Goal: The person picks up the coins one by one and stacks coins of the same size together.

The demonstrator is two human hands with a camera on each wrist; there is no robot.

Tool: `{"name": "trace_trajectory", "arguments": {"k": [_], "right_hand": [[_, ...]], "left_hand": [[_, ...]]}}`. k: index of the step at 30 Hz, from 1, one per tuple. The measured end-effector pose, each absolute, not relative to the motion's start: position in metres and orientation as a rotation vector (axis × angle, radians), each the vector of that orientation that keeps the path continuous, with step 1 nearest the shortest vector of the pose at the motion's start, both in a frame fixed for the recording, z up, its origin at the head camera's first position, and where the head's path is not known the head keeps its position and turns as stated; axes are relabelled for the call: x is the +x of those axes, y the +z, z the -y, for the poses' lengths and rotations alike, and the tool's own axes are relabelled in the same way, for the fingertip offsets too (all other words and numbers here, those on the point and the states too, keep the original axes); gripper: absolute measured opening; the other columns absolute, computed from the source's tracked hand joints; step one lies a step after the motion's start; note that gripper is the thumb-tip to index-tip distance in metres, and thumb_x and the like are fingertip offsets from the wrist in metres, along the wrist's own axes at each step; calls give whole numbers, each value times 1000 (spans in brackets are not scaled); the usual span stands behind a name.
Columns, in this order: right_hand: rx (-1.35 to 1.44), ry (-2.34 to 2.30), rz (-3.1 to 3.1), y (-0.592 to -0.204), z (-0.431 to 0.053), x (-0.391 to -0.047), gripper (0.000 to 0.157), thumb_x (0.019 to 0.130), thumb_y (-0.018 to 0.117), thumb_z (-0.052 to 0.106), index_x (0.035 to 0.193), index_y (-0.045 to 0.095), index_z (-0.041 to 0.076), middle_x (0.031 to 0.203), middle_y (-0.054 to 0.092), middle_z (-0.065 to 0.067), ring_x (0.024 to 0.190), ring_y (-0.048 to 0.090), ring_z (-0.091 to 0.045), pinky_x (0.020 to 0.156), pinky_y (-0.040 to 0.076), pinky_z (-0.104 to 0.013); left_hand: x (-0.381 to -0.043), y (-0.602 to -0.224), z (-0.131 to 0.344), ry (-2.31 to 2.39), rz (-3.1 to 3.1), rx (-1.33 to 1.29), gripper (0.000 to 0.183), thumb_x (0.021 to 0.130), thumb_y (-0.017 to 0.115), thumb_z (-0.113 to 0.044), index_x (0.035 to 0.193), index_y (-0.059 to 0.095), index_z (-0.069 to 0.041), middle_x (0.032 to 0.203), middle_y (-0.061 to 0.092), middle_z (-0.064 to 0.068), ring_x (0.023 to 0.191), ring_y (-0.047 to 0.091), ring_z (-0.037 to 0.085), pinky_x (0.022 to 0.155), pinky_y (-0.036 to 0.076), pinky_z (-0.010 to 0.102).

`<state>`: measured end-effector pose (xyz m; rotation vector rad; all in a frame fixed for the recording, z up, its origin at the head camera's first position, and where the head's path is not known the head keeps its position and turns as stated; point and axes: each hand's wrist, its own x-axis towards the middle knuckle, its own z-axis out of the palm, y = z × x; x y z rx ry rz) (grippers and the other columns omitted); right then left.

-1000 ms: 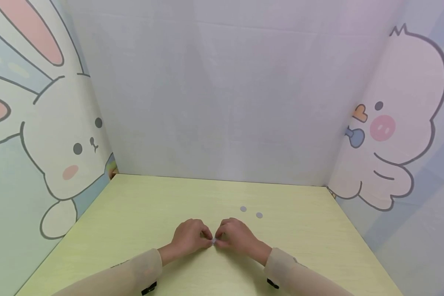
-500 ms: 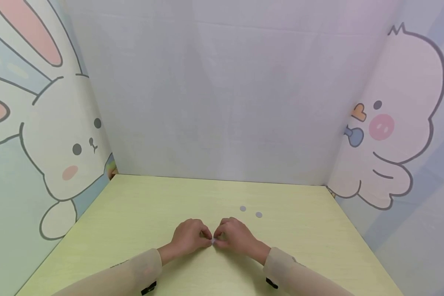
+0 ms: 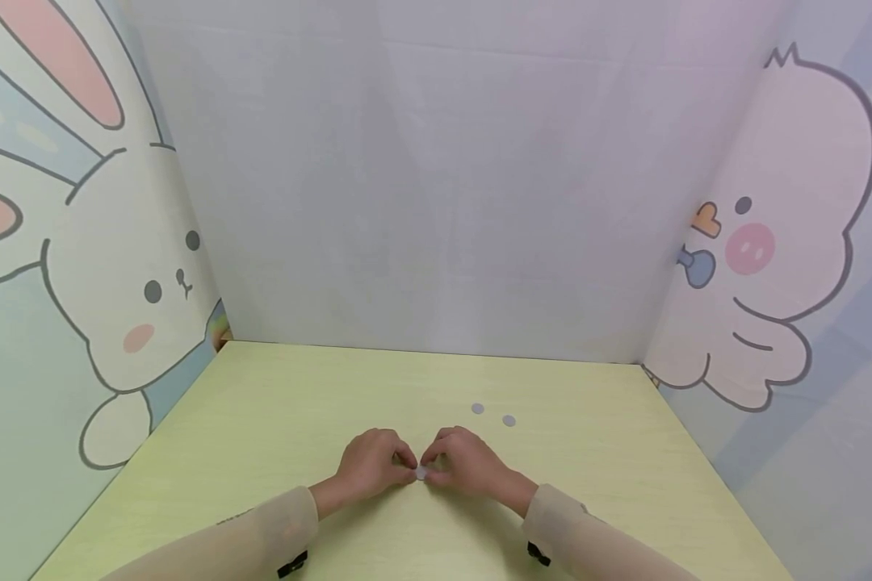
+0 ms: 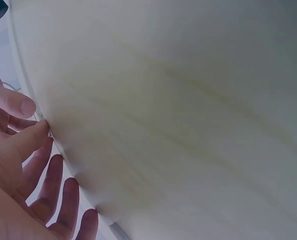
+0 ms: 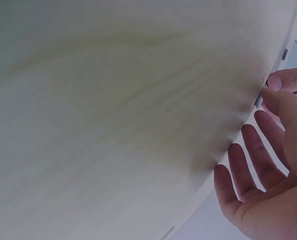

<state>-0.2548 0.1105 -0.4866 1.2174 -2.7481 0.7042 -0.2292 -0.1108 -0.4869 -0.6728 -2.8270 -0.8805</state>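
A small grey disc (image 3: 421, 474), flat and coin-like, shows between the two hands at the near middle of the table. My left hand (image 3: 375, 463) has thumb and forefinger at its left edge, pinching there. From the other side my right hand (image 3: 462, 461) holds the right edge between thumb and forefinger. The left wrist view shows the left hand (image 4: 33, 170) with its fingertips down at the tabletop, and the right wrist view shows the right hand (image 5: 268, 160) likewise. Fingertips partly cover the disc.
Two more grey discs lie farther back to the right, a left one (image 3: 477, 408) and a right one (image 3: 509, 420). The pale yellow table (image 3: 298, 387) ends at a white cloth backdrop (image 3: 436, 202). Printed cartoon panels flank it on both sides.
The right hand has shifted very slightly to the right, and more of the grey disc shows between the fingertips. The left hand stays where it was; the other two discs have not moved.
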Motion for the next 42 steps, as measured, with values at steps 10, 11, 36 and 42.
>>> {"name": "trace_trajectory", "arguments": {"k": [10, 11, 36, 42], "right_hand": [[1150, 737, 2802, -486, -111, -255, 10, 86, 89, 14, 95, 85, 13, 93, 76, 9, 91, 65, -8, 85, 51, -27], [1146, 736, 2802, -486, -112, -255, 10, 86, 89, 14, 95, 85, 13, 93, 76, 9, 91, 64, -7, 85, 52, -27], [1098, 711, 2799, -487, -108, -254, 7, 85, 91, 18, 91, 86, 17, 92, 75, 12, 92, 63, -7, 84, 53, -27], [1094, 705, 2796, -486, -107, -253, 7, 85, 91, 18, 90, 86, 18, 92, 75, 11, 91, 63, -8, 83, 53, -26]], "left_hand": [[-229, -487, 110, -910, 2833, -669, 10, 79, 93, -19, 84, 85, -23, 83, 73, -12, 79, 64, 11, 65, 47, 27], [-229, -487, 110, -910, 2836, -667, 10, 79, 93, -19, 84, 85, -23, 83, 73, -12, 79, 64, 11, 65, 47, 27], [-229, -485, 112, -911, 2853, -676, 11, 80, 94, -19, 85, 85, -23, 84, 72, -12, 82, 64, 12, 70, 48, 29], [-229, -483, 111, -925, 2852, -678, 10, 80, 93, -18, 85, 85, -21, 84, 72, -11, 81, 65, 12, 69, 49, 29]]}}
